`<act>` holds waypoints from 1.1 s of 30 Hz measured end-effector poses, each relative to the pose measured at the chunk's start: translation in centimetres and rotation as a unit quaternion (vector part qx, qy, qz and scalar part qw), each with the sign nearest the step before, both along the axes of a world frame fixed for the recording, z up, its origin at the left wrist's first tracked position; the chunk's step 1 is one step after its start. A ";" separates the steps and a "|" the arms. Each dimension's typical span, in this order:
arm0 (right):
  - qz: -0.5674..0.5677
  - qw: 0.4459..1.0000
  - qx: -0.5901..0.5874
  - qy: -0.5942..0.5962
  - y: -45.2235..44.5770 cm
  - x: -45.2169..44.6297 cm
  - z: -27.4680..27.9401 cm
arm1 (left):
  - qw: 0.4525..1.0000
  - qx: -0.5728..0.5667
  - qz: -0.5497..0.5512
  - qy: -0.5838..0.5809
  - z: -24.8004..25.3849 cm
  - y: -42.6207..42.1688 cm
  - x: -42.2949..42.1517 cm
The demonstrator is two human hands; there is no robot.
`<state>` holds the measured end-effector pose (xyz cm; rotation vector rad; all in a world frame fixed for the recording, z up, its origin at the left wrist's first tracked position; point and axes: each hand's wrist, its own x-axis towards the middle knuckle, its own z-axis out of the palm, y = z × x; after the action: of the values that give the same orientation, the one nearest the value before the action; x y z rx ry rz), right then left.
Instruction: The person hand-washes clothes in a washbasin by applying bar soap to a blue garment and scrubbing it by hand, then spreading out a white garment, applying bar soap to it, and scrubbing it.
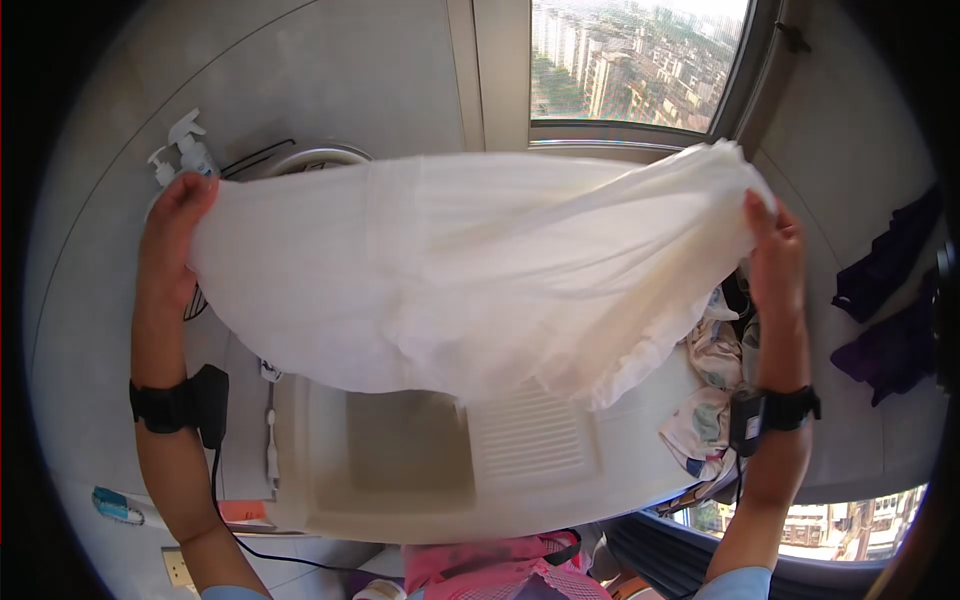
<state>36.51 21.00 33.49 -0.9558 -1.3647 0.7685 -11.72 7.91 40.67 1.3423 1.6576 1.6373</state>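
Observation:
A wide white cloth is stretched across the view above a laundry sink; whether it is a garment or a plain sheet I cannot tell. My left hand pinches its left end between thumb and fingers. At the far right end, my right hand is closed on the bunched upper corner. Creases fan from that corner, and the cloth's lower edge hangs over the basin. The back of the sink is hidden behind the cloth. Below it show the sink's ribbed washboard and a toothbrush-like white brush.
Pump and spray bottles stand at the back left. Patterned fabric lies on the sink's right side. Dark purple cloths hang on the right. A blue-bristled brush is at the lower left, pink fabric below the sink.

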 end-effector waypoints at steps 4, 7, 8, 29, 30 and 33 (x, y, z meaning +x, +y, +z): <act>-0.009 0.997 0.046 0.056 -0.1 2.1 2.8 | 0.999 0.011 -0.042 0.033 0.2 0.1 0.3; -0.036 0.997 0.055 0.039 0.2 6.2 1.4 | 0.990 0.047 -0.044 0.127 -4.1 -0.2 2.7; -0.053 0.998 0.045 -0.005 0.0 7.6 -0.5 | 0.992 0.030 -0.040 0.111 -6.5 -0.6 3.6; 0.007 0.847 -0.063 -0.527 3.2 3.9 -24.2 | 0.888 -0.350 -0.093 -0.281 -38.0 -0.7 11.7; 0.042 0.842 -0.125 -0.523 3.5 2.8 -24.0 | 0.895 -0.343 -0.111 -0.264 -37.8 0.0 12.3; 0.133 0.784 -0.198 -0.573 5.0 2.8 -24.3 | 0.923 -0.282 -0.098 -0.244 -37.2 0.8 12.5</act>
<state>39.35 25.96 9.17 -1.7369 -2.4965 0.6907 0.75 8.70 3.48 0.7097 1.4665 1.1245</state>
